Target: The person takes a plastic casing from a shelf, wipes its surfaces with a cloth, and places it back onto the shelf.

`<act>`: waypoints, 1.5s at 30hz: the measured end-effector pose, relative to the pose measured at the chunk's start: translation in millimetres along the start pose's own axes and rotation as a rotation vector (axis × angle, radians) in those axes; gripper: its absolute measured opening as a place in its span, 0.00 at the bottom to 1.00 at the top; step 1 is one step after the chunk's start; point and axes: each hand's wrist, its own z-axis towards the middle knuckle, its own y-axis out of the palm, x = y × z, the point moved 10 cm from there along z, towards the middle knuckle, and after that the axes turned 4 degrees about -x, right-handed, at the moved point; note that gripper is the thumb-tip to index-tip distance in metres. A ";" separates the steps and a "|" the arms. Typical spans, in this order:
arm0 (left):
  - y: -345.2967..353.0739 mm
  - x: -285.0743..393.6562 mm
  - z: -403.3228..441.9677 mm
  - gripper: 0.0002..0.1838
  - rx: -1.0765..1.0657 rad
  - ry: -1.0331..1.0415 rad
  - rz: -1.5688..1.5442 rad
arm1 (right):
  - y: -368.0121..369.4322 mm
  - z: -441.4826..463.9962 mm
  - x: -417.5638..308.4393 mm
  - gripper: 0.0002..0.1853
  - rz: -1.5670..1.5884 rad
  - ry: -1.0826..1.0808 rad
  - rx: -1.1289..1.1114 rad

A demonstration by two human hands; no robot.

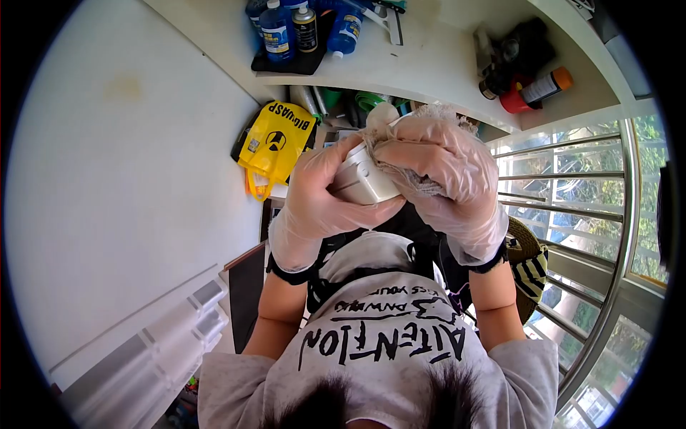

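Observation:
In front of my chest, my left hand [311,196], in a clear plastic glove, is wrapped round a white, smooth, rounded object [364,182] with a seam and a small round mark. Its exact kind cannot be made out. My right hand [446,161], gloved the same way, is closed on a grey cloth [421,182]. The cloth is bunched under the fingers and presses against the right side of the white object. Part of that object is hidden behind the cloth and fingers.
Blue-labelled bottles [277,36] and a black spray can [306,30] stand on the shelf [421,68]. A yellow bag [277,143] hangs by the left wall. An orange-capped can [544,86] lies at the right. Metal window bars [572,176] and a straw hat [525,247] are on my right.

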 end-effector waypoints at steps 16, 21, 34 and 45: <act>8.6 -27.4 -10.0 0.33 -0.136 -0.248 -0.462 | -1.3 -5.0 -3.2 0.18 -0.093 -0.101 -0.176; 8.5 -18.9 -2.5 0.31 -0.107 -0.193 -0.398 | -10.5 -1.6 3.4 0.15 -0.019 0.073 -0.047; -7.7 -31.7 -9.6 0.32 -0.008 -0.166 -0.240 | -28.9 -25.0 44.6 0.14 -0.167 0.165 0.024; 3.8 -62.2 -24.2 0.34 -0.007 -0.447 -0.398 | 36.7 -88.1 137.4 0.04 0.495 0.797 0.299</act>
